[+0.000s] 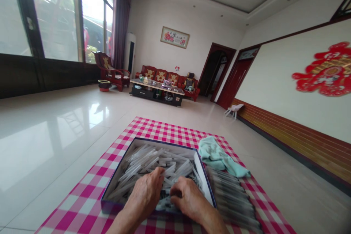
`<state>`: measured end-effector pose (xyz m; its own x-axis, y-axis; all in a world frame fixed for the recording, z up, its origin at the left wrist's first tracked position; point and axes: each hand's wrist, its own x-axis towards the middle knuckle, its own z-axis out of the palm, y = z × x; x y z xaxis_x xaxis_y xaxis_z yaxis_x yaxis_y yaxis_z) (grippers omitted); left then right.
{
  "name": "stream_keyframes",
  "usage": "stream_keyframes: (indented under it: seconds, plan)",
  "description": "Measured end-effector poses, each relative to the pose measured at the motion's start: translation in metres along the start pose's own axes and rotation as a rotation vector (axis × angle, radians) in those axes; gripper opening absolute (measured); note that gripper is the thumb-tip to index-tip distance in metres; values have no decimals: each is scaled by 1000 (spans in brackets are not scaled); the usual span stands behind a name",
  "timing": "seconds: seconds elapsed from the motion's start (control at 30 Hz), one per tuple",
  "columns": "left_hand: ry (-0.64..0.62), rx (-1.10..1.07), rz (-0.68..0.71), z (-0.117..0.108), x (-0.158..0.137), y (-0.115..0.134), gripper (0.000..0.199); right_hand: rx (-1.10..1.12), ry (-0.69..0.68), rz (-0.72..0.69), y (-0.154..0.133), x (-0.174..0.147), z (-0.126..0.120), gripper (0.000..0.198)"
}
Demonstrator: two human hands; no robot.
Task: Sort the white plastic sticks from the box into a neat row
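Observation:
A shallow box point(207, 181) with a dark blue outside and white inner walls holds a heap of clear plastic tubes point(142, 158), like pen barrels or caps. My left hand point(148, 190) is over the box's near middle, fingers curled together among the tubes; what they hold is hidden. Beside it, my right hand point(189, 197) reaches in from the right, fingers bent and thumb apart, with nothing plainly between them. Small dark and clear pieces point(164, 199) lie between the hands. Right of the box is a blurred row of slim, clear pen-like sticks point(233, 197) with dark ends.
A pink-and-white checked cloth point(90, 186) covers the table. A pale green towel point(216, 153) lies crumpled at the box's far right corner, touching the sticks. Beyond the table are a tiled floor, a coffee table point(156, 89), a wooden sofa and a small white stool point(234, 109).

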<state>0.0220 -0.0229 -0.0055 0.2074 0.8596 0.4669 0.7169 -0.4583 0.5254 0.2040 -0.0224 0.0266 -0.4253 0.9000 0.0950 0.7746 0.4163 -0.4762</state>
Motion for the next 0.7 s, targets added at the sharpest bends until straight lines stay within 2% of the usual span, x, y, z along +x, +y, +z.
stream_keyframes:
  seconds: [0.13,0.23,0.33,0.47,0.6,0.7]
  plan:
    - [-64,1,-32,-3,0,3,24,51,-59,-10,-1,4,2,19]
    - [-66,30,-37,-3,-1,2,24,56,-81,-9,-4,6,3,21]
    - [-78,31,-39,-2,-1,1,23,24,-55,-7,-7,5,2,20]
    - [-114,-24,-56,-1,0,0,21,30,140,-43,-8,3,3,16]
    - [-119,-22,-66,3,-3,-2,19,80,443,-61,2,0,10,13]
    - [-107,-38,-54,6,-9,-3,20,175,669,-15,15,-2,17,14]
